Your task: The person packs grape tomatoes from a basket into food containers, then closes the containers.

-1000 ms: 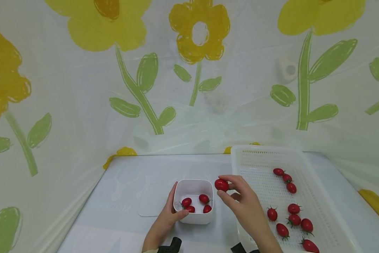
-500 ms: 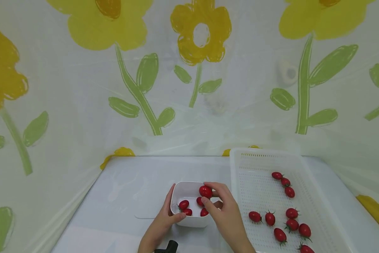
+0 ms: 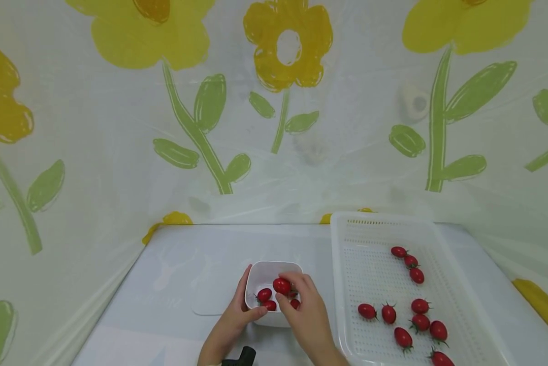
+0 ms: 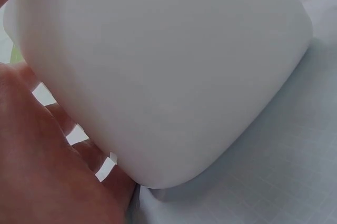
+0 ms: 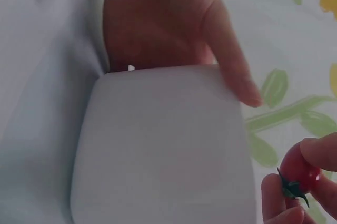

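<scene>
The right hand (image 3: 308, 315) pinches a small red cherry tomato (image 3: 281, 285) in its fingers (image 5: 321, 153) just above the white square plastic bowl (image 3: 274, 272), which the left hand (image 3: 230, 325) grips, so it seems the tomato needs only a gentle release below the fingertips.

In the head view the right hand (image 3: 307, 315) covers part of the box (image 3: 264, 272) and some tomatoes inside, so their count cannot be told. The basket (image 3: 347, 254) runs off the bottom edge. The left wrist view shows only the box's outer wall; its inside is hidden. In the right wrist view the held tomato (image 5: 299, 174) and fingers (image 5: 322, 153) are cut by the edge.
</scene>
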### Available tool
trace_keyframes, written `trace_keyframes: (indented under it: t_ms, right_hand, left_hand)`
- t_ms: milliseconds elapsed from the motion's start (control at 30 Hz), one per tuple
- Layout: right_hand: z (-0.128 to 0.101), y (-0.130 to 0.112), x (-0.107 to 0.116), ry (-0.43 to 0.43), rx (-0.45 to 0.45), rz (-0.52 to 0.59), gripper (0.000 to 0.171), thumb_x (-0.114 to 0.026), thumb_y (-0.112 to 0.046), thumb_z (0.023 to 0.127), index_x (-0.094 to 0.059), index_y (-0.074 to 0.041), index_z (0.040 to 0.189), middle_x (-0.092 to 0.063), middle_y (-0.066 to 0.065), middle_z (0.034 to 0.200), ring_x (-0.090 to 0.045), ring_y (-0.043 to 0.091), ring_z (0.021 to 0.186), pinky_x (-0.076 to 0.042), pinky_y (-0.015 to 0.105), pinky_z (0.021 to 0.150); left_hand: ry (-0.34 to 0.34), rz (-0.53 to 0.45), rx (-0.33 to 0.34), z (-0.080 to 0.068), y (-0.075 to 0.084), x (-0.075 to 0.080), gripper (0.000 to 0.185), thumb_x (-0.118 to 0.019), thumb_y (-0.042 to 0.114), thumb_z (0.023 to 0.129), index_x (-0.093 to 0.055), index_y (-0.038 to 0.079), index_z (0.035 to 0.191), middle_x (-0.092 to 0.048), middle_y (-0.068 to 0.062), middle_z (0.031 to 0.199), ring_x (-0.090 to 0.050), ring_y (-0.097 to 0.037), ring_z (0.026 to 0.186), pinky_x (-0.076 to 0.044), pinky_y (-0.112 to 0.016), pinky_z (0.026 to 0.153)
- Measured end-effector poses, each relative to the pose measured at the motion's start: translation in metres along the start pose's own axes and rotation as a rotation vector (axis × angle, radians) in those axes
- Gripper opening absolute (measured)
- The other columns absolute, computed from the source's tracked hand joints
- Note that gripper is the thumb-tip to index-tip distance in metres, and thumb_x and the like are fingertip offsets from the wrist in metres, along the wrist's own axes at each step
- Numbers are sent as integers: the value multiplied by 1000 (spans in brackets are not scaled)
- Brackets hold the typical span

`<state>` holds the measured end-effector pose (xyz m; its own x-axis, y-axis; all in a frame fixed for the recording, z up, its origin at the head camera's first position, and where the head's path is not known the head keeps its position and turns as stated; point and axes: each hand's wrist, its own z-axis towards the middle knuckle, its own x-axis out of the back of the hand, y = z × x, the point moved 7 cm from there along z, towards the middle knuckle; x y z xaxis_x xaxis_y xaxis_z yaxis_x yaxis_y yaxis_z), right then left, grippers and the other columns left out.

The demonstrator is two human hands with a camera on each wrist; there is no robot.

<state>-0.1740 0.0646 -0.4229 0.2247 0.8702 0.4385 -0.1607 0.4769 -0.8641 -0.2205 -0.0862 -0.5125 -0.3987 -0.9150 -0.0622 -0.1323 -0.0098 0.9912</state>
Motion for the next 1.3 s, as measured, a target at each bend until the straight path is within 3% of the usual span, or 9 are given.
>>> trace_keyframes:
  t_ms: [200, 467, 633, 800, 967, 1167, 1300]
  right_hand:
    - [-1, 2, -4, 47, 29, -163, 32, -68, -21, 78, -58, -27, 108, -48, -14, 101, -51, 5, 83, -49, 22, 70]
    - [-1, 11, -9, 47, 32, -195, 34, -69, -17, 77, -59, -22, 109, -50, -10, 102, -52, 5, 77, -51, 25, 69]
    - [0, 14, -10, 86, 75, -263, 35, -71, -16, 75, -61, -22, 108, -51, -9, 103, -52, 4, 76, -50, 22, 69]
    - [-1, 12, -11, 121, 114, -321, 36, -73, -17, 73, -61, -20, 107, -51, -7, 103, -53, 5, 76, -50, 23, 69]
    - [-1, 13, -11, 127, 122, -335, 38, -73, -17, 73, -61, -20, 109, -51, -7, 104, -54, 5, 75, -50, 22, 68]
    - [0, 13, -12, 113, 115, -303, 41, -73, -16, 73, -59, -23, 111, -50, -7, 107, -45, 2, 63, -43, 14, 53]
    - [-1, 13, -12, 112, 115, -308, 40, -73, -15, 73, -59, -22, 110, -50, -6, 106, -42, 2, 62, -42, 13, 51]
  left_hand:
    - [-6, 2, -20, 0, 1, 0, 84, -64, 21, 80, -9, 40, 140, -15, 1, 144, -27, -26, 124, -35, -43, 95]
    - [-18, 0, -25, -1, -1, 0, 82, -62, 20, 82, -9, 40, 140, -14, 0, 144, -26, -26, 124, -34, -43, 95]
    - [-17, 9, -14, 0, -2, 0, 80, -62, 22, 82, -9, 42, 139, -14, -1, 143, -27, -27, 124, -33, -47, 95]
    - [-19, -12, -29, 1, -2, 0, 80, -62, 20, 81, -10, 43, 139, -15, 1, 143, -27, -25, 124, -34, -43, 96]
    - [-10, -4, -27, 1, -4, 1, 80, -62, 21, 81, -11, 44, 138, -14, 2, 144, -26, -25, 124, -34, -43, 96]
    - [-2, 7, -29, 1, -3, 2, 81, -63, 20, 81, -11, 44, 139, -13, 2, 144, -23, -26, 126, -31, -47, 98]
    - [3, 19, -17, 1, -3, 1, 80, -62, 23, 82, -9, 43, 139, -13, 2, 144, -22, -27, 127, -30, -50, 97]
